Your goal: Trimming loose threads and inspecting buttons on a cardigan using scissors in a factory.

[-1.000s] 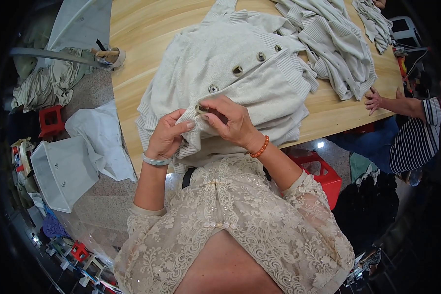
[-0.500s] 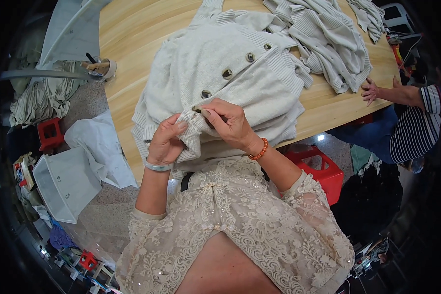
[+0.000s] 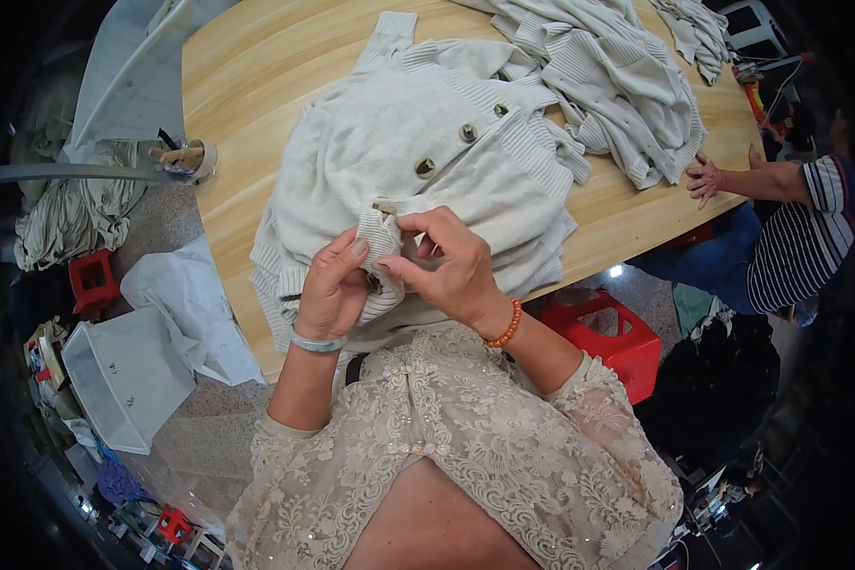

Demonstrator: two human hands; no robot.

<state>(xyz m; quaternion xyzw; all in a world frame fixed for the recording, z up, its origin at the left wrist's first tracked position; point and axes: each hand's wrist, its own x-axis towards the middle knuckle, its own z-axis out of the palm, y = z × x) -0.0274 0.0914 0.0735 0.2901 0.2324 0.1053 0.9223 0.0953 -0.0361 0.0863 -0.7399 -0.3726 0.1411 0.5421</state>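
Note:
A cream knitted cardigan [image 3: 356, 142] with large dark mottled buttons [image 3: 425, 168] lies across the near part of the wooden table. My left hand [image 3: 332, 293], with a pale bangle at the wrist, pinches the ribbed front band of the cardigan and folds it up. Close on the right, my right hand [image 3: 454, 266], wearing an orange bead bracelet, has its thumb and forefinger on the same band from the other side. One button shows just above the fingertips, partly turned edge-on. A dark spot, perhaps another button, shows low between the hands; the fingers partly hide it.
More cream knitwear [image 3: 627, 104] is heaped at the far right of the table [image 3: 247, 104]. A co-worker's hand [image 3: 703, 180] rests at the right edge. A red stool [image 3: 617, 342] stands right below the table; a white bin [image 3: 128, 380] is on the floor left.
My hands have moved slightly down along the front band, and its edge is now folded up between them. The right thumb has dropped away from the upper button. The view has shifted a little.

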